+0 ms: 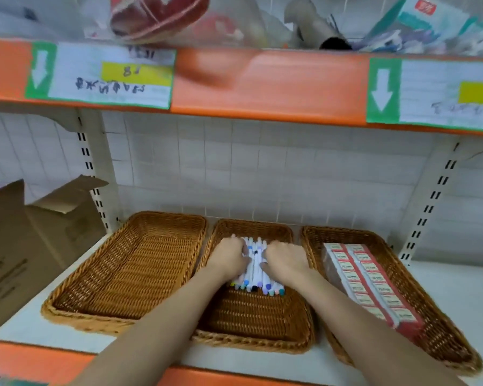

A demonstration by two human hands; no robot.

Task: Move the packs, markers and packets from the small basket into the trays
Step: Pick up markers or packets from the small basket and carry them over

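Markers [255, 270] were clasped from both sides by the left hand [229, 259] and right hand [286, 260] over the middle tray [251, 319]; uneven release risked them rolling askew.

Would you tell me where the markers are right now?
The markers lie in the middle tray, toward its back, between the left hand and right hand.

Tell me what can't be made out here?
Head view only:
- Small basket: out of frame.
- Markers: the left hand and right hand cover most, so no count.
- Red-and-white packs: print too small.
- Shelf label: handwriting blurred.
- Cardboard box: cut off at left.
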